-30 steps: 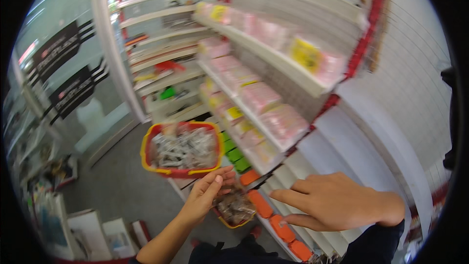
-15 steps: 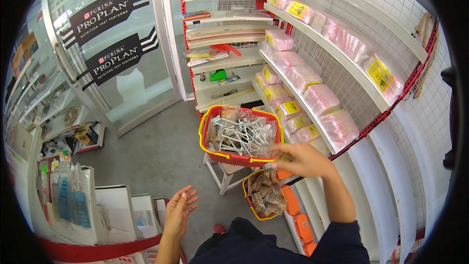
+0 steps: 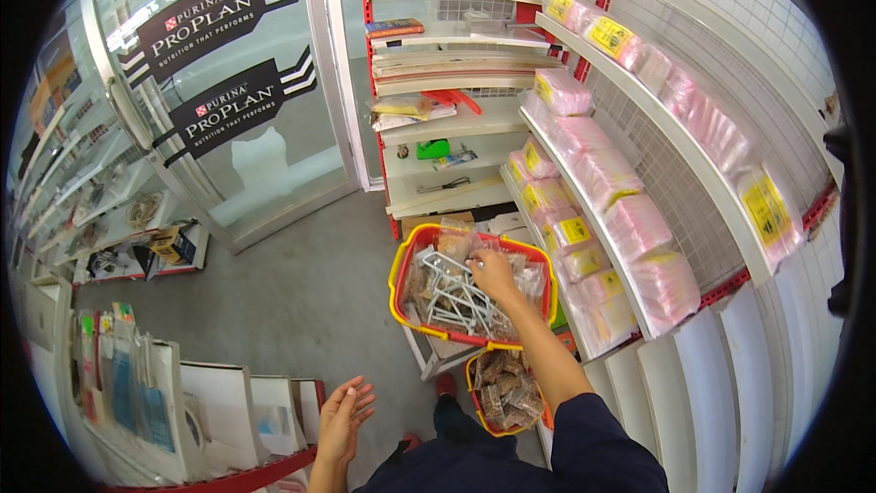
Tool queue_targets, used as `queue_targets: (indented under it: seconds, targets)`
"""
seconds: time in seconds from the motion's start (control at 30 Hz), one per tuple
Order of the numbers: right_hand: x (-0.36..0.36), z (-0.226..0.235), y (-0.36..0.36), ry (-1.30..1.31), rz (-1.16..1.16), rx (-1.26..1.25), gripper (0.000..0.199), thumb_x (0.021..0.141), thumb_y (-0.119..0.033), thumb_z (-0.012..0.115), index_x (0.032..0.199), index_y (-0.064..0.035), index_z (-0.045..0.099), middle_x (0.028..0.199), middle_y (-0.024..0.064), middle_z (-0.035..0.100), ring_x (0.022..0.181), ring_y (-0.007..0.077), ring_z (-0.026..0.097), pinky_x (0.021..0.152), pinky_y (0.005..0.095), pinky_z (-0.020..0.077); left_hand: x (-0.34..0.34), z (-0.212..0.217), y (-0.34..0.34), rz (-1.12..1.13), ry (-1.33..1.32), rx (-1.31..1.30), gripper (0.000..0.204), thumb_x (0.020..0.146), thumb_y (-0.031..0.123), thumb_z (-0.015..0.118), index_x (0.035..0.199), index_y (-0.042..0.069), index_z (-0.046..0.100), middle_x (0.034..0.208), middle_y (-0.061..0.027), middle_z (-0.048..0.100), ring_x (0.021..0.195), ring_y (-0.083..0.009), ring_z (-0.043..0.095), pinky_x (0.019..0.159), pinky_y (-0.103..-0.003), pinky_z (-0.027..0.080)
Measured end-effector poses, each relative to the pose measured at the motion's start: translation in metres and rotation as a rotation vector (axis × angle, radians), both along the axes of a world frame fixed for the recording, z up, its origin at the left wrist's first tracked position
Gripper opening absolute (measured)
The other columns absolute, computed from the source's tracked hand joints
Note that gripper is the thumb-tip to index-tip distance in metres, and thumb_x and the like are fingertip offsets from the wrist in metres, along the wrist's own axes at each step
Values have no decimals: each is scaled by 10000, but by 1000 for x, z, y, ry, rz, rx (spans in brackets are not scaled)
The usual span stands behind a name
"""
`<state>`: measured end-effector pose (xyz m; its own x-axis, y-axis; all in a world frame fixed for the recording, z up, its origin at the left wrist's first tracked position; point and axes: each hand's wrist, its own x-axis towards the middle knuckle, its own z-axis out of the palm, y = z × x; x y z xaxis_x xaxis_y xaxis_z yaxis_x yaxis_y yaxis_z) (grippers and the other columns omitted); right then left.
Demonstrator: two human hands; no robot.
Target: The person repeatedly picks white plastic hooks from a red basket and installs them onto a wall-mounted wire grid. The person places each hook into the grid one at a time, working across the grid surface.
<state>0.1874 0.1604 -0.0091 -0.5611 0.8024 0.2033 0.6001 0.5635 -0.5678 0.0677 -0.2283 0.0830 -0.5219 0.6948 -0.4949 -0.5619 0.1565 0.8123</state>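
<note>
A red basket with a yellow rim stands in front of me on a small white stool. Silvery metal hooks lie heaped in it over clear plastic packets. My right hand reaches into the basket from the right, fingers curled round the end of a hook; the palm side is hidden. Empty and open, my left hand hovers at the lower left, fingers loosely apart, away from the basket. Below the first basket sits a second red and yellow basket holding brown-filled clear packets.
Shelves of pink packs with yellow labels run along the right. Straight ahead, a white rack holds a few loose items. A glass door is at the left. White bins of hanging packets stand at the lower left.
My right hand has moved from beside the basket's right rim into the hooks. The view has shifted, so the basket appears lower and farther right. My left hand stays open.
</note>
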Motion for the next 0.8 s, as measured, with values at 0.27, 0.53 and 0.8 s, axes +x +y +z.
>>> queue_targets:
  seconds: [0.27, 0.53, 0.8]
  targets:
    - [-89, -30, 39, -614, 88, 5, 367, 850, -120, 534, 1188, 9, 597, 1213, 242, 600, 1191, 395, 529, 994, 525, 399, -2, 12, 93, -32, 20, -17, 377, 1000, 280, 491, 1294, 46, 513, 1210, -118, 602, 1060, -180, 594, 890, -330, 473]
    - [-82, -62, 85, -626, 401, -173, 241, 773, -117, 693, 994, -21, 680, 1028, 229, 661, 971, 330, 647, 791, 436, 498, -5, 4, 124, -38, 27, 19, 351, 1005, 256, 480, 1290, 55, 522, 1208, -117, 603, 1063, -185, 589, 896, -340, 466]
    - [-8, 39, 38, 251, 213, -879, 161, 837, -169, 718, 791, -48, 623, 635, -4, 573, 478, 73, 481, 432, 234, 357, -14, 0, 133, -105, 38, 0, 343, 995, 242, 512, 1282, 55, 540, 1213, -111, 605, 1069, -179, 592, 890, -310, 465]
